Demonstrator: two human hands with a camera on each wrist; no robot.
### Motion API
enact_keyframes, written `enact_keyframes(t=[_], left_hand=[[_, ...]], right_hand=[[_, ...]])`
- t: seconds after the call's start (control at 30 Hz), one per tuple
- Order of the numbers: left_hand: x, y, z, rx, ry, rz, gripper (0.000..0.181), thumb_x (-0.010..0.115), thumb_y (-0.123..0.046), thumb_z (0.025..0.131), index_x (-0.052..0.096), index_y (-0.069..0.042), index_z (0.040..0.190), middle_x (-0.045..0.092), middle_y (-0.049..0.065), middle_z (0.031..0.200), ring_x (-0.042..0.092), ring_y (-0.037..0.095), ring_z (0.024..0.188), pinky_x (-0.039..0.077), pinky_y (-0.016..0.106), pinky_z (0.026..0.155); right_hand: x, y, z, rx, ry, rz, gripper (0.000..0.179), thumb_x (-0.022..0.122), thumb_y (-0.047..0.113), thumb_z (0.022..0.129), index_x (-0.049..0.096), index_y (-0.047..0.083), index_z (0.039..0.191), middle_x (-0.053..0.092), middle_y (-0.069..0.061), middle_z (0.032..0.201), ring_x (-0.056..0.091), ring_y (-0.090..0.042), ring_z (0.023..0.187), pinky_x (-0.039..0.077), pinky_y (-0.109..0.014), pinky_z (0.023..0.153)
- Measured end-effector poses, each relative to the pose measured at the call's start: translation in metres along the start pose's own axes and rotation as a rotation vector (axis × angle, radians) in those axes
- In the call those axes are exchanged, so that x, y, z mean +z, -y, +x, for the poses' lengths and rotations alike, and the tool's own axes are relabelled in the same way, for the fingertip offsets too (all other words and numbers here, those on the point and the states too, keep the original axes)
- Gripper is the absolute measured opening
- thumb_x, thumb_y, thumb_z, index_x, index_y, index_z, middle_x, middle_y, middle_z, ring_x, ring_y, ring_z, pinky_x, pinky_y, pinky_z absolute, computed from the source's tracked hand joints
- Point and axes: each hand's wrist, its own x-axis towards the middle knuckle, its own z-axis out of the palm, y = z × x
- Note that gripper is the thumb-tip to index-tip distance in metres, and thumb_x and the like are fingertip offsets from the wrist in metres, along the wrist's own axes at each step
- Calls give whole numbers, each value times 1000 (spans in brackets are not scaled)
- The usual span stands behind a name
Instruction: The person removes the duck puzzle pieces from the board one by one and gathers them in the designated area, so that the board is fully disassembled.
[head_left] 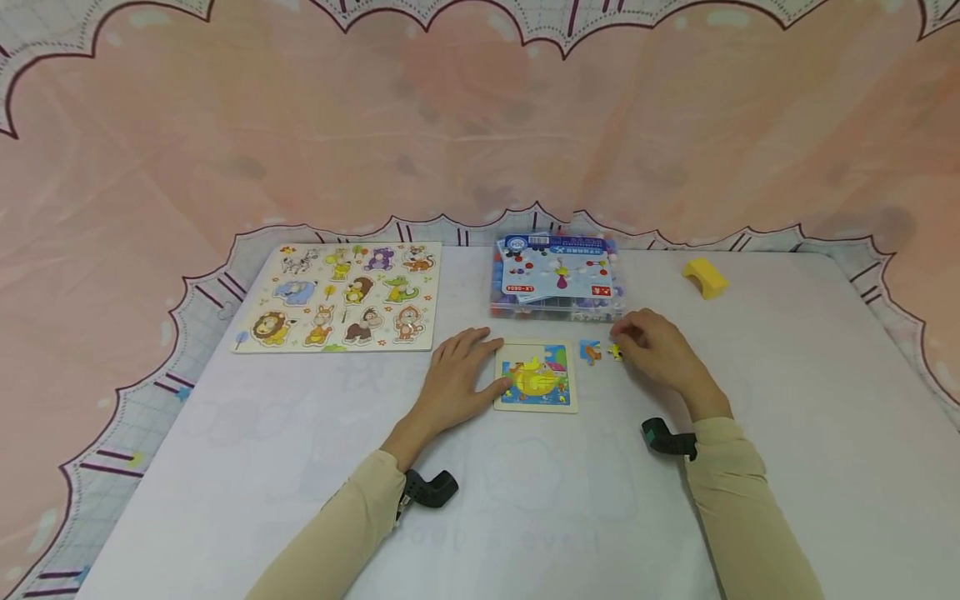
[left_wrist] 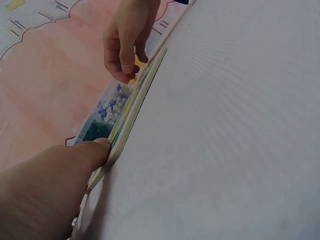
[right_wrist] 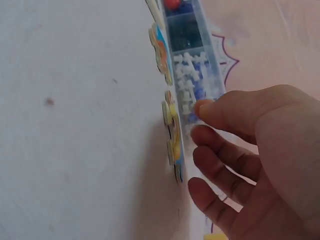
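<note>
A small square jigsaw puzzle [head_left: 536, 377] with a yellow duck picture lies in a pale wooden frame on the table. My left hand [head_left: 455, 379] rests at its left side, fingers spread, the thumb [left_wrist: 92, 152] on the frame's edge. To the puzzle's right lies a loose blue-and-orange puzzle piece [head_left: 590, 352]. Beside that is a yellow puzzle piece [head_left: 616, 352], partly hidden by my right hand [head_left: 660, 354]. In the right wrist view, my right hand's fingers bend loosely next to the yellow piece [right_wrist: 173, 137], with a gap between thumb and fingers.
Behind the puzzle stands a clear plastic case [head_left: 557, 277] of small coloured parts. A large animal puzzle board [head_left: 341, 296] lies at the left. A yellow arched block [head_left: 705, 277] sits at the back right. Patterned cloth hangs behind the white table [head_left: 525, 500].
</note>
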Motion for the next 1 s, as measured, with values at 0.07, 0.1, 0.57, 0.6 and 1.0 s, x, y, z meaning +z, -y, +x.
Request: enact_keyframes(t=[0.07, 0.1, 0.57, 0.6, 1.0], left_hand=[[0, 0, 0, -2, 1, 1, 59, 59, -49, 88, 50, -19, 137, 40, 5, 148, 30, 24, 140, 23, 48, 114], [0, 0, 0, -2, 2, 1, 59, 59, -49, 88, 49, -19, 138, 40, 5, 148, 30, 24, 140, 23, 48, 114], [0, 0, 0, 24, -17, -13, 55, 60, -48, 88, 53, -20, 134, 42, 6, 146, 31, 25, 139, 23, 49, 113], [1, 1, 0, 31, -20, -16, 53, 60, -47, 88, 54, -21, 133, 42, 5, 145, 31, 24, 138, 23, 49, 112], [0, 3, 0, 151, -27, -69, 36, 64, -46, 86, 65, -30, 119, 47, 1, 142, 39, 19, 134, 23, 52, 111]], right_hand=[[3, 2, 1, -33, -15, -3, 16, 55, 9, 94, 63, 2, 106, 60, -13, 103, 54, -24, 90, 46, -37, 79], [5, 3, 2, -49, -17, 0, 15, 55, 8, 93, 63, 3, 105, 60, -13, 102, 54, -24, 90, 47, -37, 79], [22, 34, 2, -100, 68, 7, 13, 57, 12, 93, 63, 9, 104, 59, -7, 104, 53, -21, 95, 47, -39, 86], [24, 37, 2, -103, 74, -1, 13, 57, 12, 93, 63, 9, 104, 58, -6, 104, 52, -20, 95, 47, -38, 86], [41, 55, 1, -198, 132, -53, 19, 58, 15, 93, 66, 14, 110, 55, -6, 113, 50, -21, 104, 48, -41, 93]])
